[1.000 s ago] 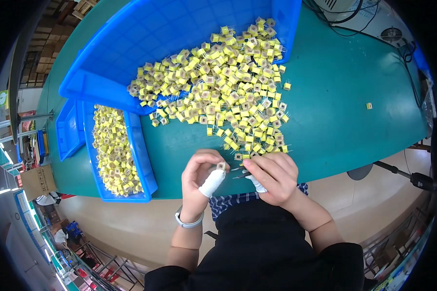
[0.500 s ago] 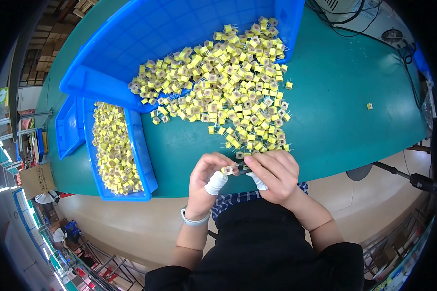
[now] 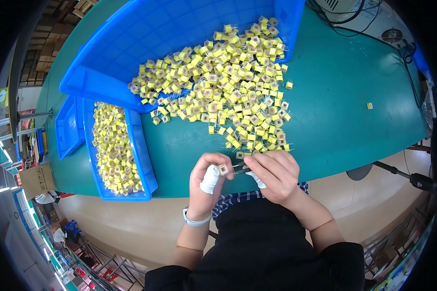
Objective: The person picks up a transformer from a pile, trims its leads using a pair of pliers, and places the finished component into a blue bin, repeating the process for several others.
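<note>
Between the thumb and fingers of my left hand [image 3: 205,180] is a small transformer [image 3: 223,169], its square face with a dark centre turned up and thin pins pointing right. White wrapping covers my left thumb. My right hand [image 3: 279,175] is closed round dark-handled tweezers [image 3: 241,168], whose metal tips lie beside the pins; whether they touch cannot be made out. White wrapping also shows on the right thumb. Just beyond my hands, a heap of yellow-wrapped transformers [image 3: 238,97] spreads over the green table [image 3: 335,111].
A large blue bin [image 3: 165,29] lies tipped at the back, the heap spilling from its mouth. At left stands a blue tray [image 3: 149,180] filled with similar transformers, with another blue container [image 3: 69,128] beside it. One loose transformer [image 3: 369,105] and a white device [image 3: 374,22] with cables are at right.
My left hand has turned the transformer so its square face shows, and shifted it slightly left, away from the tweezers. My right hand stays nearly in place.
</note>
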The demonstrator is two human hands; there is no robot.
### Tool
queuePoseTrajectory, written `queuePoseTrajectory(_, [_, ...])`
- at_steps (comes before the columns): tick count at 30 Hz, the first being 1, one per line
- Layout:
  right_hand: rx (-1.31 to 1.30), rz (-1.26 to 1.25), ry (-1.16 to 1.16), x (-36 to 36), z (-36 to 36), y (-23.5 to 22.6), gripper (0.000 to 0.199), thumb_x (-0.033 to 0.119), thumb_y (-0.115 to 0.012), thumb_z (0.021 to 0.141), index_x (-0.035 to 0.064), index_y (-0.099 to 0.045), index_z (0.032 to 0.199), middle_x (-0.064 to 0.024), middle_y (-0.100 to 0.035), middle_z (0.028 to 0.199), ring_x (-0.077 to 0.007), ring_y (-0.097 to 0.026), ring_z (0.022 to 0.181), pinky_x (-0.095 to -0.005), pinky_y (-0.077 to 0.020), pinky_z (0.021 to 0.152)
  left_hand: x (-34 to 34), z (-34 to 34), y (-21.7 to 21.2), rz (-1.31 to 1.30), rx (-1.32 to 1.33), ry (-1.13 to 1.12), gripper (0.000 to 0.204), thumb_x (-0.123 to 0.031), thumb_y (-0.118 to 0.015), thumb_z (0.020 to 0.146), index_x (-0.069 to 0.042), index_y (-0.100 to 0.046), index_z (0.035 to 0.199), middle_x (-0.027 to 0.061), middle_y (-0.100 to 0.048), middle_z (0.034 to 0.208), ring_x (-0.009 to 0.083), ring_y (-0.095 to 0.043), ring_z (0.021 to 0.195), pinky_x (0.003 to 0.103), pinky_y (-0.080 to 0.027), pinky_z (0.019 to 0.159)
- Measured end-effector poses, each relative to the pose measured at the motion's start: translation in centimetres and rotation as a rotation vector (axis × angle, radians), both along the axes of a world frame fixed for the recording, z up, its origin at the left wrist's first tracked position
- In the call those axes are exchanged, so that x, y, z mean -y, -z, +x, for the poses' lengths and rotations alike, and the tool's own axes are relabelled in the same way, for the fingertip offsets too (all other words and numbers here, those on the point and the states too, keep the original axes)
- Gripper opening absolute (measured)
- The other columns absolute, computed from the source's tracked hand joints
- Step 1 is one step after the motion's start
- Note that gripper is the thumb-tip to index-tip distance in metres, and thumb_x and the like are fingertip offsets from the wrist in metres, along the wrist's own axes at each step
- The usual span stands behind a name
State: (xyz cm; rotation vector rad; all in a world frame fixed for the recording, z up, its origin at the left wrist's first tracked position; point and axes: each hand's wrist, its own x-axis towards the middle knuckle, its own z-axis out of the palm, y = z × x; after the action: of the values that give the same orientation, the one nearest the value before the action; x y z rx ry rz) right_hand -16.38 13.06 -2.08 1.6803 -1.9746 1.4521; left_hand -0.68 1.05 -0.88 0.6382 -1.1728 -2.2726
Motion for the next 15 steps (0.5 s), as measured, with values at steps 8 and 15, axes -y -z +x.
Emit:
queuePoseTrajectory(8, [0.028,0.001,-0.047,-0.1,-0.1,0.1,0.040,0.007,-0.078,0.072,-0.0017,-0.079,0.110,-0.0129,-0.076,0.099,-0.0274,-0.070,0.079,-0.0366,-0.0508,0.066,-0.2,-0.2,0.1,0.062,0.006,0.029,0.023,-0.029,-0.050,0.114,-0.007,-0.052,0.109,0.0069,-0.058,0.094,0.0130,-0.052,0.075,0.033,-0.048,0.078])
queuePoseTrajectory(15, [0.013,0.011,-0.067,-0.1,-0.1,0.2,0.040,0.008,-0.076,0.072,-0.0010,-0.079,0.110,-0.0118,-0.076,0.097,-0.0263,-0.071,0.080,-0.0365,-0.0512,0.066,-0.7,-1.1,-0.9,0.005,0.128,0.004,0.026,-0.032,-0.048,0.115,-0.008,-0.051,0.104,0.0035,-0.053,0.081,0.0114,-0.048,0.070,0.030,-0.043,0.068])
